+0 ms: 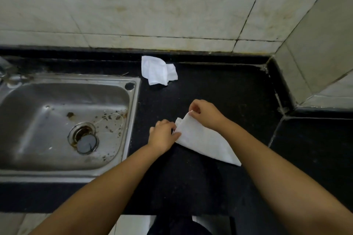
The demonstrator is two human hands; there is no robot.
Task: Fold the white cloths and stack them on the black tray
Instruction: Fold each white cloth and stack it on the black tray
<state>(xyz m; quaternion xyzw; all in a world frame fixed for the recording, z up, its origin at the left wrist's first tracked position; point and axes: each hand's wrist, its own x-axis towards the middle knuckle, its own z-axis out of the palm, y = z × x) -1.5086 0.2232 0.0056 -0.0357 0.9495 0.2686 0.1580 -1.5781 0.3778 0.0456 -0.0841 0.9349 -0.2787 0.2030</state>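
White cloth [202, 137] at centre of the black counter [238, 89], partly folded, long tapered shape, smooth. Left hand [163, 135] pinches its 9 o'clock edge, right hand [205, 113] pinches the 12 o'clock corner. Second cloth [157, 70] crumpled at 12 o'clock. Steel sink [63, 120] at 9 o'clock.

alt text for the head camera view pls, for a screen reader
Both hands pinch a white cloth on a black counter, the left hand at its near corner, the right hand at its far one. A second crumpled cloth lies near the wall, beside a steel sink.
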